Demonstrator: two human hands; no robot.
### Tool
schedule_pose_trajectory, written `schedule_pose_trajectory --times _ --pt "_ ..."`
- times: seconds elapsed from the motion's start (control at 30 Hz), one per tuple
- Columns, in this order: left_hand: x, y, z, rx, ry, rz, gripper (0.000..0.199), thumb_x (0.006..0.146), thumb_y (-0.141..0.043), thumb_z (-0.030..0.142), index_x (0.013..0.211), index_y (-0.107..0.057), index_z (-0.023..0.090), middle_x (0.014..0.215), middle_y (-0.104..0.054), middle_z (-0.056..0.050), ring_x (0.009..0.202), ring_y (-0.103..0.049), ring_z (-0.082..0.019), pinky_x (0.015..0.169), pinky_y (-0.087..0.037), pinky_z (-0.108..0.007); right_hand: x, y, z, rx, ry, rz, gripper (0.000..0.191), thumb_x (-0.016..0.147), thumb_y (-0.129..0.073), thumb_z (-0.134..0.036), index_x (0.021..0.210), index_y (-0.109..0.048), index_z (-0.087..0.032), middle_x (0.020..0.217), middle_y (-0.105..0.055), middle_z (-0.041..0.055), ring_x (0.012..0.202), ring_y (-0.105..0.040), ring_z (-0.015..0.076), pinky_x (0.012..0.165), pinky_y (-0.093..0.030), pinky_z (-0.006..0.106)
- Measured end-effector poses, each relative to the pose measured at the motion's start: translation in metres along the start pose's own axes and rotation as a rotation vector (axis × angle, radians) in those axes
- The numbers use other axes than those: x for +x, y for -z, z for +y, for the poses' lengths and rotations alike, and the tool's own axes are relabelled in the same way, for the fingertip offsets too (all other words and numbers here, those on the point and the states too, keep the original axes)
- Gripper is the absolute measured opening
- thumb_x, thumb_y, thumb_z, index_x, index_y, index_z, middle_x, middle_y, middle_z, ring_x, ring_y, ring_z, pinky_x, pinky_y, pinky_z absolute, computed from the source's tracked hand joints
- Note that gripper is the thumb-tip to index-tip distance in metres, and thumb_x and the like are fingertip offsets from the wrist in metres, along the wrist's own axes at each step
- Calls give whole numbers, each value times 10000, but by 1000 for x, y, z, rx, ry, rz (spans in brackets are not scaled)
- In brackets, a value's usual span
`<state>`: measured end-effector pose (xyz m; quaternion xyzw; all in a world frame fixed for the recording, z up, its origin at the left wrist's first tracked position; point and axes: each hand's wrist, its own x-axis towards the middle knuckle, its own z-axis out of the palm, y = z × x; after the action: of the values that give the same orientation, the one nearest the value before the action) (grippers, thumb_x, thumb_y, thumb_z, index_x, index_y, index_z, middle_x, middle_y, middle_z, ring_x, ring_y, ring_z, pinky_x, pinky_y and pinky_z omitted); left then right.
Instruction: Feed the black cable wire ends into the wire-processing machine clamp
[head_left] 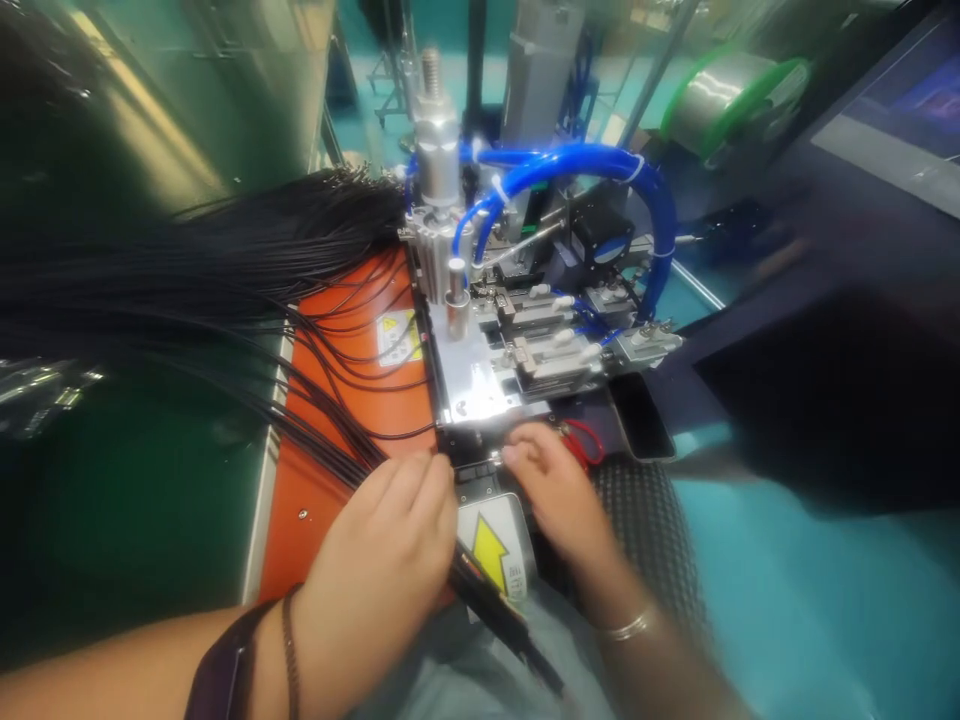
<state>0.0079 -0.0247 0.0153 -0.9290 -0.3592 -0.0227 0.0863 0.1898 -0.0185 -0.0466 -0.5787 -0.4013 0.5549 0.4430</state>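
My left hand point(409, 525) is closed around a bundle of thin black cables point(337, 450). Part of that bundle comes out below the fist and slants down over my lap. To its right, my right hand point(559, 485) has its thumb and fingers pinched together at the machine's front edge. A small shiny metal piece point(496, 457) shows by those fingertips; whether they grip it is too blurred to tell. Both hands are in front of a bench machine point(469, 385) with a silver metal plate and an upright cylinder. Below them is a label with a yellow arrow point(489, 550).
A large heap of black cables point(187, 260) lies across the orange bench top point(352, 370) at left. Blue air hoses point(600, 160) arch above the machine. A phone point(641, 415) and red-handled tool point(585, 440) lie right of it. A green-rimmed spool point(731, 100) stands behind.
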Motion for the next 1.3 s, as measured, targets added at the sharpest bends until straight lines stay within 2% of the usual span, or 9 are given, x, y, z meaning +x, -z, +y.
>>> schedule_pose_trajectory --times 0.13,0.37,0.47,0.57,0.67,0.83,1.0,1.13,1.3 --pt "-1 -1 2 27 1 -71 506 687 -523 123 1172 -555 -18 824 -594 -133 736 -531 -256 644 -486 -395 -5 7 -2 -409 325 18 109 883 -531 -234 901 -635 -208 872 -594 30 830 -548 169 726 -430 284" --pt "1 -4 -2 -33 14 -102 407 699 -552 154 1087 -583 34 788 -571 -94 699 -509 -232 633 -470 -368 -2 9 9 -433 348 0 127 921 -475 -213 851 -580 -196 843 -579 29 818 -557 169 750 -444 291" --pt "2 -3 -3 -46 22 -122 350 695 -574 158 1031 -601 65 801 -575 -87 701 -514 -232 630 -471 -370 -9 18 0 -490 450 0 162 901 -519 -194 1044 -584 -233 966 -577 37 890 -554 172 794 -453 299" --pt "3 -2 -5 -69 31 -149 318 692 -591 163 1000 -605 89 819 -583 -81 717 -523 -230 642 -478 -367 -22 28 -17 -568 712 -310 432 870 -556 -129 1249 -494 -327 1061 -583 29 953 -539 178 836 -458 324" --pt "5 0 -6 -84 38 -174 295 682 -602 167 969 -606 101 818 -584 -76 722 -532 -234 650 -489 -379 -32 28 -27 -628 853 -537 434 872 -541 -88 1226 -523 -337 995 -632 18 906 -534 180 819 -466 345" --pt "5 2 -8 -101 24 -181 221 668 -542 82 874 -612 120 803 -589 -61 716 -551 -235 659 -512 -398 -34 20 -22 -567 846 -507 339 880 -519 -108 1173 -564 -274 979 -654 34 898 -549 181 845 -476 372" --pt "8 -4 -19 -162 105 -189 351 728 -446 -12 1023 -574 127 945 -629 -101 858 -607 -238 762 -528 -408 -29 16 -21 -552 802 -395 330 880 -512 -88 1145 -583 -271 982 -646 40 936 -548 187 837 -474 370" --pt "7 -4 -26 -198 105 -98 422 708 -402 -52 1053 -551 140 1030 -639 -116 881 -633 -221 758 -546 -384 -24 14 -21 -422 716 -274 262 870 -539 -96 1048 -630 -265 941 -650 33 909 -564 180 810 -481 355" --pt "2 8 -26 -191 -17 101 319 671 -476 35 968 -554 119 1020 -654 -141 871 -647 -243 713 -571 -374 -21 11 -18 -297 665 -145 198 845 -592 -106 948 -669 -257 862 -670 23 852 -592 180 766 -489 348"
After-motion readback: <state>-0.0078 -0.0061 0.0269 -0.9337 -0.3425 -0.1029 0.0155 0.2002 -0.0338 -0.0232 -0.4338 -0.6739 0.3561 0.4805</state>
